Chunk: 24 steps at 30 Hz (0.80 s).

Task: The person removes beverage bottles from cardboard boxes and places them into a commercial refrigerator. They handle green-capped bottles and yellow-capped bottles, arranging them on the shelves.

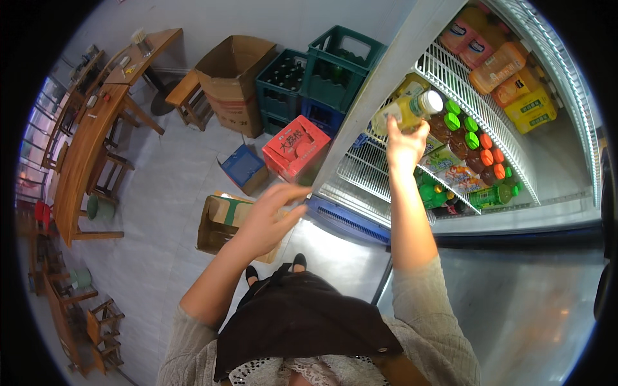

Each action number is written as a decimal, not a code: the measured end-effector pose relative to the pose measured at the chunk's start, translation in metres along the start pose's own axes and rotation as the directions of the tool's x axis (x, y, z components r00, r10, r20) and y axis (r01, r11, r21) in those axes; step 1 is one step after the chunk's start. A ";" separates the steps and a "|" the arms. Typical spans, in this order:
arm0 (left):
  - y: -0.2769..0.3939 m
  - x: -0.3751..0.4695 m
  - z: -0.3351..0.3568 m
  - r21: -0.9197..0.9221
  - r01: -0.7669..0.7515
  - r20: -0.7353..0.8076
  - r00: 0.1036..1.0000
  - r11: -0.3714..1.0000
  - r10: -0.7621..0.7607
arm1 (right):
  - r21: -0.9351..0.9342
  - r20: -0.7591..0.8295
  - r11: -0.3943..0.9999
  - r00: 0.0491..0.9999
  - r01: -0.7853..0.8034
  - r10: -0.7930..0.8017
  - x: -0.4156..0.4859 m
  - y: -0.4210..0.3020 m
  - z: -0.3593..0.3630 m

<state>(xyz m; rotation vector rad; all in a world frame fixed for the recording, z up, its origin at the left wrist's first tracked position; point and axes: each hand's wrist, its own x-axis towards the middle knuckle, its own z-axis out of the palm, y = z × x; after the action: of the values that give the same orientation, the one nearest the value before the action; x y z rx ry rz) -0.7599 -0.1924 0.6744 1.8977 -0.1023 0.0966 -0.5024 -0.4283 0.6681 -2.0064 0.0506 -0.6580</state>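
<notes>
My right hand (406, 144) is inside the fridge, gripping a clear bottle (397, 112) of pale yellow drink with a white cap. The bottle is tilted, its cap pointing right. A second yellowish bottle (411, 86) lies partly hidden behind it. To the right, bottles of brown drink with green caps (452, 121) and orange caps (486, 157) share a white wire shelf (475, 103) area with printed drink cartons (442, 159). Slightly blurred, my left hand (270, 217) is empty with fingers apart, above an opened cardboard box (215, 236) and left of the fridge's lower edge.
A red printed carton (297, 147) and a blue box (244, 166) sit on the floor by the fridge. Behind them stand green bottle crates (333, 89) and a tall cardboard box (231, 96). Wooden tables (91, 144) and stools line the left. Fridge bottles (497, 72) fill an upper shelf.
</notes>
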 end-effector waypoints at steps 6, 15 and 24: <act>-0.088 -0.103 0.000 -0.197 0.461 -0.185 0.849 0.865 -0.495 | -0.348 -0.020 0.921 0.981 0.173 -0.192 0.057 0.015 0.060; -0.142 -0.159 -0.001 -0.165 0.625 -0.286 0.710 0.763 -0.644 | -0.270 0.072 0.949 0.986 0.164 -0.150 0.118 0.070 0.077; -0.132 -0.124 0.002 -0.091 0.596 -0.199 0.774 0.798 -0.601 | -0.213 0.023 0.976 0.998 -0.053 0.060 0.088 0.066 0.088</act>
<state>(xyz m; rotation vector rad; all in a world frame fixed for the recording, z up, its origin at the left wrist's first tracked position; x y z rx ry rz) -0.8671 -0.1492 0.5352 1.7987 0.6559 -0.1346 -0.3713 -0.4183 0.6191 -2.2112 0.1661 -0.6072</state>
